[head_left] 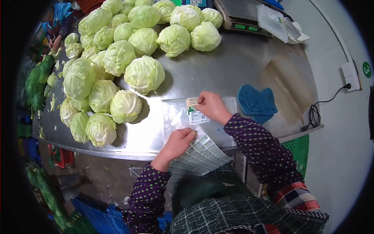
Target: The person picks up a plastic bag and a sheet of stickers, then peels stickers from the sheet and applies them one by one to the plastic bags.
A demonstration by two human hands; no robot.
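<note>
My left hand [178, 143] is closed, its thumb and fingers pinching the upper edge of a sheet of labels [202, 156] that hangs over the table's front edge. A clear plastic bag [175, 113] lies flat on the steel table just beyond. Over that bag my right hand [213, 107] is closed in a pinch at the upper right edge of a printed label [198, 117]. Its fingers cover part of the label's green and tan top. Many pale green cabbages [145, 75] are piled on the table left of my hands.
A crumpled blue cloth [257, 103] lies right of my right hand, near brown paper [288, 85]. Scales [243, 17] stand at the back, with a black cable [314, 115] at the right edge. Another person [58, 23] is at the far left. Blue crates [95, 214] sit below.
</note>
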